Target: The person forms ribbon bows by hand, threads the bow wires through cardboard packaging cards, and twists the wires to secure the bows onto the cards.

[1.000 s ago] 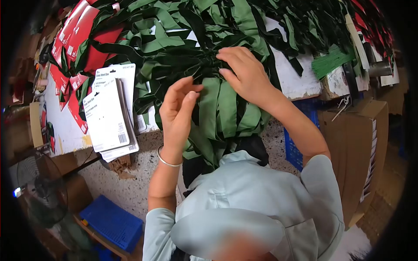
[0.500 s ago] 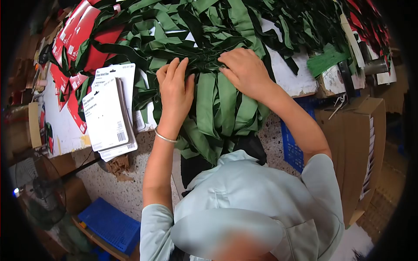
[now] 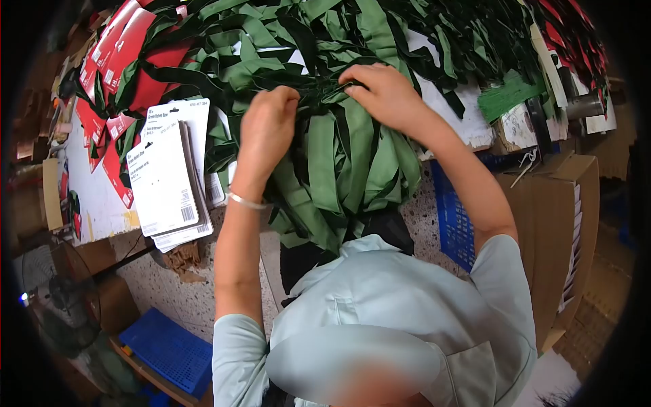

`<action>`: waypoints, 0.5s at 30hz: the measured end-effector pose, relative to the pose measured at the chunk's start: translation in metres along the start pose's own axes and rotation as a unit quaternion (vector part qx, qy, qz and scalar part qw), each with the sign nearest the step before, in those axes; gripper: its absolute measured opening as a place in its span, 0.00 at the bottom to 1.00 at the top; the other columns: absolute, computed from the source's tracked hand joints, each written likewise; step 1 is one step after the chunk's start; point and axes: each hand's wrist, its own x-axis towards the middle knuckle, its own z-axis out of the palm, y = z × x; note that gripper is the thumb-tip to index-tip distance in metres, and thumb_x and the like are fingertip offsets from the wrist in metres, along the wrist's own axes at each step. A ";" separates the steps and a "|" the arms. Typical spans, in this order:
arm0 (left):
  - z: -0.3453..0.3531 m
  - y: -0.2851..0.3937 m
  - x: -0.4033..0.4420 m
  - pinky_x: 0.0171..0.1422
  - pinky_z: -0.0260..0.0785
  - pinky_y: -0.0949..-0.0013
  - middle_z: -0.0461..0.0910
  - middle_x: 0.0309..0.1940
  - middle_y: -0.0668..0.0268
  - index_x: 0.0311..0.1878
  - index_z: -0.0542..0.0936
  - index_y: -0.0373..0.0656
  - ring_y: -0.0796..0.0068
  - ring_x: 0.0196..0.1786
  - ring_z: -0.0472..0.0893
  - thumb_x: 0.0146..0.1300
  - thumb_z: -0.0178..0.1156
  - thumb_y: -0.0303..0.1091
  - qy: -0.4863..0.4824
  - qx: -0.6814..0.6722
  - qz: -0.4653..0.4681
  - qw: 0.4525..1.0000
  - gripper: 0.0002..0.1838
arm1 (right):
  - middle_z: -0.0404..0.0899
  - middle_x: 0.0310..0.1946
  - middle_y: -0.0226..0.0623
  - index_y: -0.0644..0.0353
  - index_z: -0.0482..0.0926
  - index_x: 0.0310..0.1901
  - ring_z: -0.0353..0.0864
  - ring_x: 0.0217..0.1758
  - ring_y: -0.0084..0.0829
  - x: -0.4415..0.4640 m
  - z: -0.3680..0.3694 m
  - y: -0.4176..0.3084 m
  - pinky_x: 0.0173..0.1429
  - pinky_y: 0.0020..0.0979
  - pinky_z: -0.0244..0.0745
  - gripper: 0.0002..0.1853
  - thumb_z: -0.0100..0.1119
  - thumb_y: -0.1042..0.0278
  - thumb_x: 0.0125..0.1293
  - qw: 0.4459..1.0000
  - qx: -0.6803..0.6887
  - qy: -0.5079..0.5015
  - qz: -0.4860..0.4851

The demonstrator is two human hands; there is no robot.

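A large heap of green velvet ribbon bows (image 3: 325, 163) spreads over the work table, its loops and tails hanging over the front edge. My left hand (image 3: 268, 129), with a bangle at the wrist, is closed in a pinch at the left of a dark gathered part of the ribbon; its fingertips are partly hidden. On the other side of that gather, my right hand (image 3: 383, 93) pinches green ribbon between thumb and bent fingers. White printed cards (image 3: 163, 180) reading "Green Velvet Bow" lie stacked left of my left hand.
Red cards (image 3: 122, 61) with dark green ribbon lie at the far left. A cardboard box (image 3: 549, 224) stands at the right, beside a blue plastic crate (image 3: 451, 220). Lower left are a fan (image 3: 57, 288) and a blue basket (image 3: 166, 349).
My left hand has turned and closed from spread fingers into a pinch. My right hand has lifted slightly, its fingers now gripping ribbon. The hanging ribbon loops have shifted a little.
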 end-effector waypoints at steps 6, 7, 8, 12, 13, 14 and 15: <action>0.010 0.004 -0.006 0.45 0.70 0.58 0.79 0.34 0.58 0.41 0.78 0.40 0.56 0.40 0.76 0.61 0.58 0.24 0.031 -0.029 -0.077 0.996 0.06 | 0.75 0.53 0.43 0.61 0.75 0.53 0.72 0.60 0.44 -0.026 0.031 -0.053 0.68 0.46 0.59 0.22 0.61 0.71 0.55 0.969 -0.075 0.146 -0.183; 0.007 0.006 -0.006 0.48 0.69 0.59 0.80 0.38 0.58 0.42 0.78 0.39 0.56 0.43 0.76 0.60 0.60 0.24 0.079 0.016 -0.007 0.997 0.07 | 0.74 0.56 0.44 0.60 0.75 0.55 0.70 0.61 0.45 -0.028 0.038 -0.053 0.69 0.48 0.58 0.23 0.62 0.68 0.55 0.975 -0.109 0.145 -0.131; 0.005 0.007 -0.007 0.50 0.69 0.59 0.80 0.42 0.58 0.44 0.79 0.39 0.56 0.46 0.75 0.59 0.61 0.24 0.128 0.060 0.064 0.988 0.09 | 0.72 0.59 0.44 0.60 0.74 0.56 0.68 0.63 0.45 -0.029 0.046 -0.049 0.70 0.49 0.56 0.25 0.64 0.66 0.56 0.976 -0.143 0.144 -0.079; 0.013 0.001 -0.013 0.54 0.68 0.59 0.79 0.48 0.57 0.47 0.80 0.39 0.55 0.49 0.74 0.58 0.64 0.28 0.079 0.107 0.081 0.988 0.14 | 0.70 0.62 0.43 0.61 0.73 0.58 0.65 0.66 0.45 -0.034 0.064 -0.021 0.71 0.50 0.53 0.26 0.64 0.62 0.57 0.978 -0.113 0.161 -0.067; 0.017 -0.006 -0.015 0.53 0.68 0.59 0.79 0.45 0.58 0.47 0.80 0.39 0.56 0.48 0.75 0.58 0.64 0.29 0.069 0.072 0.041 0.994 0.13 | 0.72 0.61 0.41 0.62 0.74 0.56 0.67 0.65 0.45 -0.032 0.063 -0.017 0.69 0.48 0.57 0.23 0.61 0.67 0.59 0.975 -0.099 0.180 -0.083; 0.022 -0.014 -0.016 0.52 0.68 0.59 0.80 0.43 0.58 0.46 0.80 0.39 0.56 0.46 0.75 0.59 0.63 0.29 0.059 0.037 0.002 0.998 0.12 | 0.72 0.61 0.41 0.62 0.74 0.56 0.67 0.65 0.45 -0.028 0.063 -0.010 0.69 0.48 0.57 0.23 0.61 0.67 0.59 0.975 -0.100 0.179 -0.080; 0.025 -0.023 -0.015 0.51 0.68 0.60 0.80 0.38 0.58 0.45 0.80 0.38 0.56 0.44 0.75 0.62 0.61 0.30 0.072 0.010 -0.019 0.997 0.10 | 0.73 0.60 0.40 0.61 0.74 0.54 0.69 0.64 0.45 -0.022 0.063 -0.001 0.68 0.47 0.59 0.20 0.59 0.69 0.60 0.976 -0.074 0.179 -0.102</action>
